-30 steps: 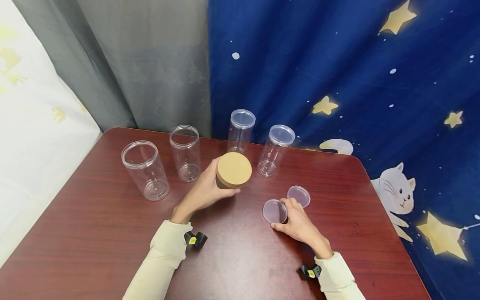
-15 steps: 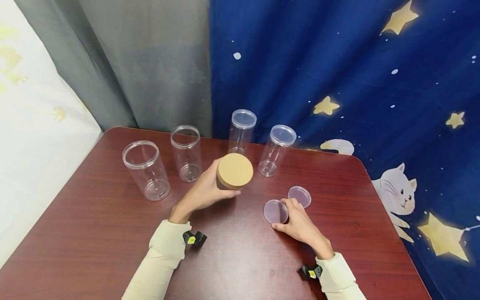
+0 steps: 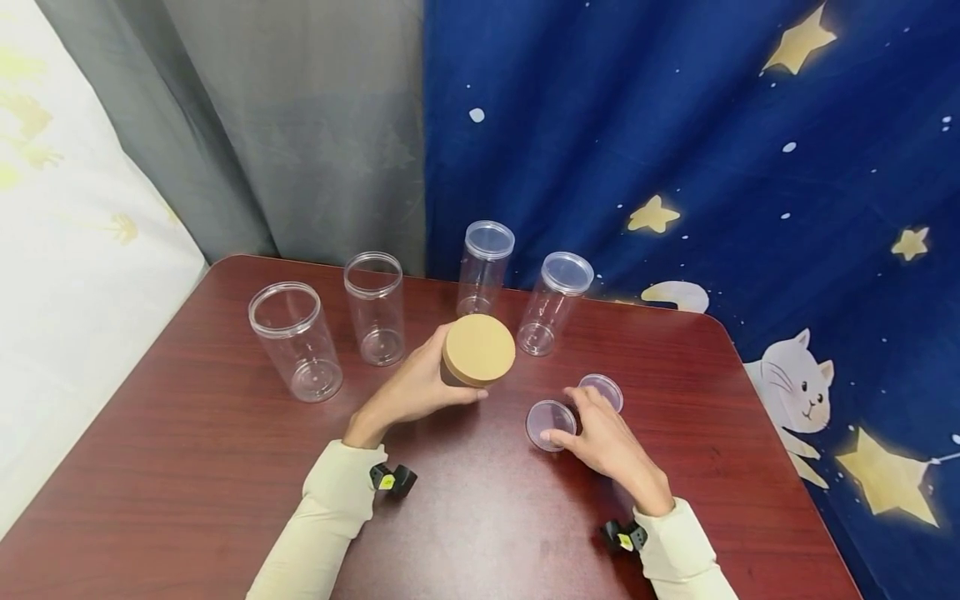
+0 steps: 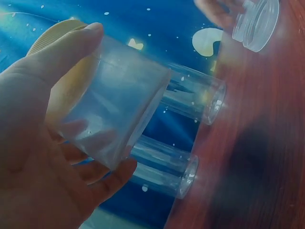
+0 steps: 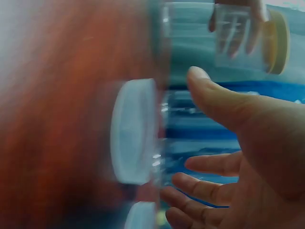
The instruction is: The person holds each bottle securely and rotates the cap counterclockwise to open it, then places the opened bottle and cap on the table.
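My left hand (image 3: 416, 383) holds a short clear jar (image 4: 126, 90) with a tan lid (image 3: 478, 348) above the table. In the left wrist view the thumb lies along the lid's edge and the fingers curl round the jar's side. Two round clear lids lie on the table to the right: a nearer clear lid (image 3: 546, 417) and a farther clear lid (image 3: 609, 388). Over them hovers my right hand (image 3: 611, 442), thumb and fingers spread, holding nothing. In the right wrist view a gap shows between its fingers and the blurred nearer lid (image 5: 133, 133).
Two tall clear jars with open tops, a left one (image 3: 303, 354) and a right one (image 3: 378, 312), stand at the back left. Behind my left hand stand two tall jars with clear lids, one (image 3: 483, 271) at the middle, another (image 3: 551, 308) rightward. Curtains border the table (image 3: 187, 433).
My right hand has let go of the nearer clear lid and its fingers have spread away from the rim. My left hand has shifted slightly right and nearer with the tan-lidded jar.
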The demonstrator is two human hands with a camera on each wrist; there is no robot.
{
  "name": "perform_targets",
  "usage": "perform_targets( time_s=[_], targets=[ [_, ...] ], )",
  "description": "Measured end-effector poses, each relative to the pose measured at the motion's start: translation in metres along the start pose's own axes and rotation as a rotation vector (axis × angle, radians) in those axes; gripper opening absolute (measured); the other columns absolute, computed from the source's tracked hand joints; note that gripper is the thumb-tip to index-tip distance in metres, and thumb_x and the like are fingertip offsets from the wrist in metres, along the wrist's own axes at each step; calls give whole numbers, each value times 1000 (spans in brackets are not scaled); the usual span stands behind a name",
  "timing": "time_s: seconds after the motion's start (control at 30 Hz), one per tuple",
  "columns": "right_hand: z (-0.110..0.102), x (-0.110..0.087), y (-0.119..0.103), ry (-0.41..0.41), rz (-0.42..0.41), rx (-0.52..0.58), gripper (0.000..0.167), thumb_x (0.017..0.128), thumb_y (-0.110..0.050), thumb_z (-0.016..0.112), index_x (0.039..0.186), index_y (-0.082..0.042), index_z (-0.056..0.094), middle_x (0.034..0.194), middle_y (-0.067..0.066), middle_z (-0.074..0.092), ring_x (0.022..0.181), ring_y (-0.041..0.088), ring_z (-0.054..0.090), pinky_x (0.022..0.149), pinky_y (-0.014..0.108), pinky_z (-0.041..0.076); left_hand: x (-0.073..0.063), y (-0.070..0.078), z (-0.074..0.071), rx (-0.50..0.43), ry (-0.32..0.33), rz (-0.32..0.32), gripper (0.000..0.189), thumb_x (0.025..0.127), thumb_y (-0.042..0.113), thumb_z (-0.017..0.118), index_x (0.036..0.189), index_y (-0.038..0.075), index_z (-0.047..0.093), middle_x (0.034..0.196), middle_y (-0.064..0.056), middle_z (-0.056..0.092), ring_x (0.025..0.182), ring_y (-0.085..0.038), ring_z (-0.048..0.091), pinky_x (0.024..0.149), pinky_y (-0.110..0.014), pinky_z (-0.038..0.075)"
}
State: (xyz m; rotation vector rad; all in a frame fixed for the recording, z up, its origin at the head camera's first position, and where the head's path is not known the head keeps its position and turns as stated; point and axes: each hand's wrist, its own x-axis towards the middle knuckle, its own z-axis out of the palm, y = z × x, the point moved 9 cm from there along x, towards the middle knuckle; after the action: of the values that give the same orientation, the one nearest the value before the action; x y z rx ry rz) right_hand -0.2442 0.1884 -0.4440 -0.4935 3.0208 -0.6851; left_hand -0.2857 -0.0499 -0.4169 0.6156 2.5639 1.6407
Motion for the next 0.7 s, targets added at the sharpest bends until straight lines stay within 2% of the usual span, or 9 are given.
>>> perform_targets(
  time_s=[0.17,0.27,0.4,0.5,0.7],
  targets=[
    [-23,7,-24,70,-29,87,68,88,-43,73,136,0,52,134,15,55,124,31,53,102,49,46,-1,3,5,14,-30,8,98,67,29,92,147,16,36,133,-3,55,118,-18,56,105,-42,44],
    [-33,11,-38,93,-44,164,67,91,-43,70,141,-5,48,138,11,53,121,26,57,97,45,51,-2,4,7,31,-42,6,97,68,31,92,147,16,37,132,-3,56,117,-18,56,105,-42,44],
    [-40,16,-58,115,-80,236,71,89,-36,74,146,-7,43,142,12,51,116,27,61,92,43,54,-2,6,10,43,-54,17,97,68,31,91,147,15,37,133,-4,56,118,-18,56,105,-43,44],
    [-42,19,-72,125,-113,249,78,85,-35,78,148,-8,41,146,11,47,119,27,59,95,44,53,-2,7,13,48,-61,27,96,68,31,91,146,14,37,133,-4,56,118,-18,56,105,-42,44],
    [-41,25,-97,162,-188,202,89,78,-41,83,148,-7,39,151,10,41,138,25,44,111,44,40,-3,9,16,44,-57,54,94,69,38,90,145,14,40,131,-2,57,116,-15,56,103,-40,45]
  ],
)
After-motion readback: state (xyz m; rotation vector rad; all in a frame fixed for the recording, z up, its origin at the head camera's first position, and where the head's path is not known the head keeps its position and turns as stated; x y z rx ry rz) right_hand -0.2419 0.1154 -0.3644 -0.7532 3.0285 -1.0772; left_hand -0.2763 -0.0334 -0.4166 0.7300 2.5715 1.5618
